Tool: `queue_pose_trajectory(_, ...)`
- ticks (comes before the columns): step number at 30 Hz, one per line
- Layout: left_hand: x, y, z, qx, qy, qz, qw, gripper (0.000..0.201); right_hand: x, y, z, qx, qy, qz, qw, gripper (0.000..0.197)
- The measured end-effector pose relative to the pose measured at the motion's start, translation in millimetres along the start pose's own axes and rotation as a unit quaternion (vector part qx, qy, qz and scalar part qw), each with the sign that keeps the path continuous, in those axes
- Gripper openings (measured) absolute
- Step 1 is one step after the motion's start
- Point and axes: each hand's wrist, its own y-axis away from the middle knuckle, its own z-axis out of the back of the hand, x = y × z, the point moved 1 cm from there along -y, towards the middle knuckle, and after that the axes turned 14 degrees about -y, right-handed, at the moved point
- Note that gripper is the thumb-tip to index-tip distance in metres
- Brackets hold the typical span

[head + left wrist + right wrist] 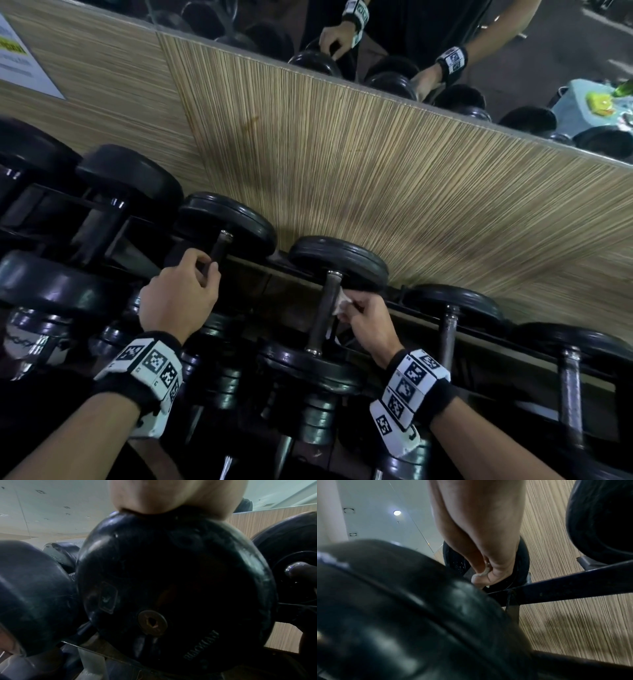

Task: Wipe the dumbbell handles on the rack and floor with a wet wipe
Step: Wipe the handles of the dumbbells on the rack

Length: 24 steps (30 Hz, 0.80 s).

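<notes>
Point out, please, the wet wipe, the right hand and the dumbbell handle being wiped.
wet wipe (343, 303): head view, white bunched part beside the handle.
right hand (368, 317): head view, back of the hand.
dumbbell handle (323, 310): head view, middle of the bar.

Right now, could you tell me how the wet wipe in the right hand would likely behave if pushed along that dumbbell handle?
The wet wipe looks crumpled and limp in the right hand, so it would probably bunch rather than slide flat. The dumbbell handle looks dull and rough, likely dragging on it. It seems very light, so it may tear.
</notes>
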Motion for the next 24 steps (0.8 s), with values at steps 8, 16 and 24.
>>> queue_pose_trajectory(8,-0.3,0.6,1.4,-0.005,0.009,0.003,1.000,0.024,-4.3,-3.7,-4.3,0.008,0.005,0.000,1.000,0.024)
queue_pose_trajectory(16,-1.0,2.9,2.2,-0.016,0.014,0.004,1.000,0.022,-8.1,-8.1,-17.5,0.006,-0.018,-0.007,1.000,0.029)
queue_pose_trajectory(24,-3.0,3.2,3.8,-0.017,0.021,0.016,1.000,0.017,-16.5,6.0,-14.3,0.014,-0.013,-0.011,1.000,0.026)
